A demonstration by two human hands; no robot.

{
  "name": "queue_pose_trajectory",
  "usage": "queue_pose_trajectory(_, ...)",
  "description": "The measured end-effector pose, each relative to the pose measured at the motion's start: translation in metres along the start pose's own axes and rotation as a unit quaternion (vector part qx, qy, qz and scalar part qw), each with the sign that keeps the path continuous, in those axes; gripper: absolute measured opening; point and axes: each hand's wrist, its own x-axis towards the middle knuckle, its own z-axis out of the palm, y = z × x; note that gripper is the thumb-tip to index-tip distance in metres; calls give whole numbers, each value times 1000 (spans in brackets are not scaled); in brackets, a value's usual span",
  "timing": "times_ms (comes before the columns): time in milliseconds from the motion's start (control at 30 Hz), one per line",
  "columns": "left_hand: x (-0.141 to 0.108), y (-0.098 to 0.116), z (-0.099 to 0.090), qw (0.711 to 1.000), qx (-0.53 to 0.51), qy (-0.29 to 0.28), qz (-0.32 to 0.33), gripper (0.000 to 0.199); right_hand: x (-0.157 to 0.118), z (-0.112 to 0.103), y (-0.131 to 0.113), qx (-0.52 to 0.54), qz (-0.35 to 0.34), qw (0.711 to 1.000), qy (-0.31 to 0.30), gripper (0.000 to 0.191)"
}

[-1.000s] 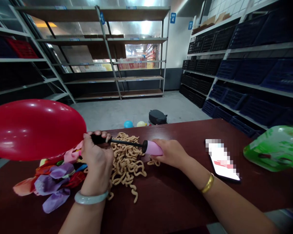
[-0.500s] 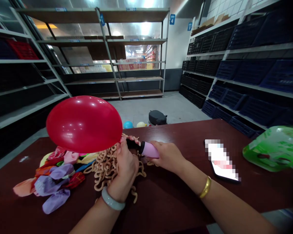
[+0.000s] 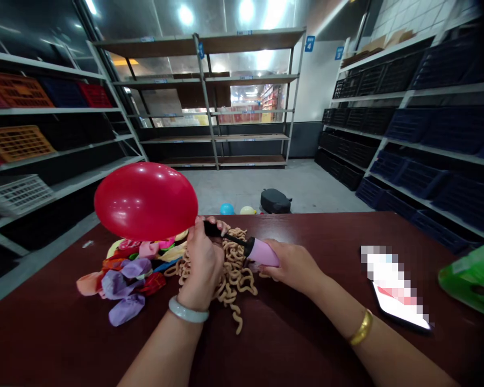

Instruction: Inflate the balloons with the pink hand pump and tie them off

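A large red balloon (image 3: pixel 145 201), well filled, sticks out to the left of my left hand (image 3: pixel 205 252). That hand is closed where the balloon's neck meets the black nozzle end of a hand balloon pump (image 3: pixel 263 252); the neck itself is hidden by my fingers. Around the pump's pink body my right hand (image 3: pixel 292 262) is wrapped. A thin black rod shows between the pump's two parts. Beneath my hands lies a heap of tan curly balloons or cords (image 3: pixel 236 274); their kind is unclear. Uninflated coloured balloons (image 3: pixel 125 279) are piled to the left.
On the dark red table (image 3: pixel 306 344) lie a phone (image 3: pixel 395 290) with a blurred screen and a green plastic bag (image 3: pixel 471 274) at the right. Beyond its far edge, a dark bag (image 3: pixel 275 200) and a blue balloon (image 3: pixel 226 209) rest on the floor. Shelves with crates line both sides.
The pump's pink body has been drawn away from its black front part, baring the rod. My view has turned left, so the scene shifts rightward. Both hands keep their hold.
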Motion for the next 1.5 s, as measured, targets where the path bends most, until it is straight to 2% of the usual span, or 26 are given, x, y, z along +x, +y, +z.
queue_pose_trajectory(200,31,42,-18,999,-21,33,37,19,-2,-4,6,0,-23,1000,0,51)
queue_pose_trajectory(333,33,46,-20,998,-26,41,44,18,-4,-6,7,-10,-25,1000,6,50)
queue_pose_trajectory(500,23,26,-13,998,-32,33,47,19,-5,-6,11,-47,-16,999,15,49)
queue_pose_trajectory(833,-26,-32,3,999,-14,-11,-34,17,-4,-3,5,-52,2,998,20,46)
queue_pose_trajectory(1033,-40,-43,10,997,-17,-6,-68,17,-4,1,4,-46,2,998,42,46)
queue_pose_trajectory(1300,-32,-22,14,999,-16,-19,-45,19,-1,3,-2,6,-14,999,43,49)
queue_pose_trajectory(1500,2,16,1,1000,-19,2,-18,19,0,-1,2,18,-14,1000,15,53)
